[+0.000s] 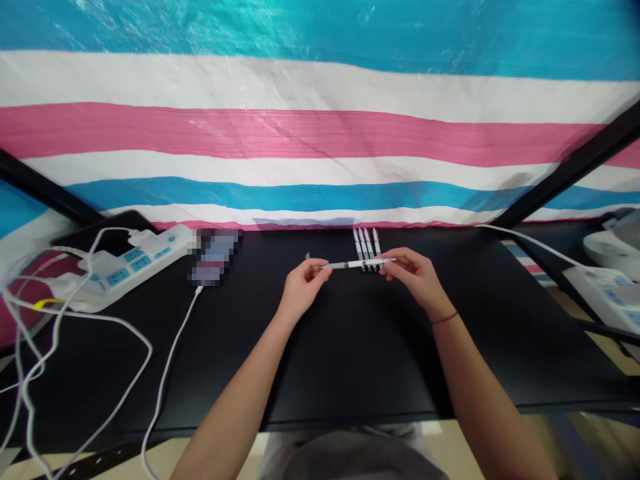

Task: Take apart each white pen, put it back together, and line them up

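Both hands grip a single white pen crosswise above a black table. The left hand pinches the pen's metal-tipped end between thumb and fingers, and the right hand closes the same way on the opposite end. The barrel has a dark band near its middle, and it lies level between the two grips.

Just beyond the grip, four more white pens lie side by side, tips toward the person, with their near ends close behind the held pen. That makes five pens in all. A tiny grey object, too small to identify, sits just past the left hand. A red string circles the right wrist.

Well to the left of the grip is a white power strip with plugs in its sockets and white cables trailing off the table. Nearer the hands, a pixelated phone lies with a white charging cable running from it. Far to the right of the grip, a second power strip sits at the table's edge. A striped pink, white and blue tarp hangs beyond the table.
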Demonstrator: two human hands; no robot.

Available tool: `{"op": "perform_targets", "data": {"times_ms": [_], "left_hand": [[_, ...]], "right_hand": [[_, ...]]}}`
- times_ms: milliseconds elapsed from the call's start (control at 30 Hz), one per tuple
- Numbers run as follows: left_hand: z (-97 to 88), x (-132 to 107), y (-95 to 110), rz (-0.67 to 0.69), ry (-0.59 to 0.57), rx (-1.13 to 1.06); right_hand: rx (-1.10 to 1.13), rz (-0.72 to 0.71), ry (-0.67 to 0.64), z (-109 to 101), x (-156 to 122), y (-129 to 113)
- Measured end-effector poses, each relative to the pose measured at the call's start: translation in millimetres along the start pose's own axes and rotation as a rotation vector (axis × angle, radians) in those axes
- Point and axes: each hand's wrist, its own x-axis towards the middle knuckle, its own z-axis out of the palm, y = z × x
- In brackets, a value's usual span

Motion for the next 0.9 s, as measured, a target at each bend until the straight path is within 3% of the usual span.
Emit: {"op": "perform_targets", "data": {"times_ms": [367,533,633,800,900], "left_hand": [[1.2,-0.1,-3.2,0.035,0.001,0.014],[1.1,0.7,-5.6,0.016,0.015,0.024],[1.6,0.9,-6.2,0.017,0.008,0.017],[2.0,0.2,-3.9,0.022,0.009,0.011],[1.3,0.0,-2.4,0.031,0.027,0.022]], "right_hand": [[-0.095,0.091,0.059,1.5,2.6,0.3],[0.070,0.164,0.031,-1.9,3.1,5.0],[0.082,0.146,0.015,-3.0,2.7,5.5],[-0.130,0.081,0.061,-2.2,3.8,3.2],[-0.078,0.093,0.073,-2.5,3.8,2.3]]}}
